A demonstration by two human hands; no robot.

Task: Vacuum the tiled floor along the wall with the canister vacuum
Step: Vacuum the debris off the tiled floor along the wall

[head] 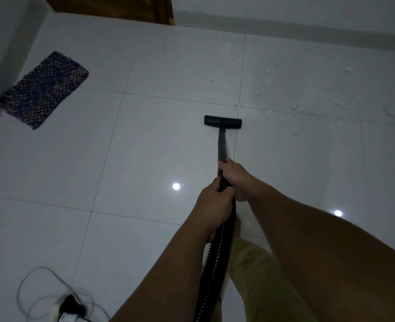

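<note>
A black vacuum floor head [222, 122] rests flat on the white tiled floor [145, 147], near a tile joint. Its black wand [222, 145] runs back toward me. My right hand [234, 176] grips the wand higher up, and my left hand [215, 203] grips it just behind, where the ribbed black hose [215, 263] begins. White dust and scattered bits [284, 108] lie on the tiles to the right of the head, reaching toward the wall [308, 12]. The canister itself is out of view.
A dark woven mat [44, 89] lies at the left by a wall. A wooden door frame [145, 8] stands at the top. A white power strip with a black plug and looped white cable [64, 303] sits at the bottom left. My trouser leg [257, 275] shows below.
</note>
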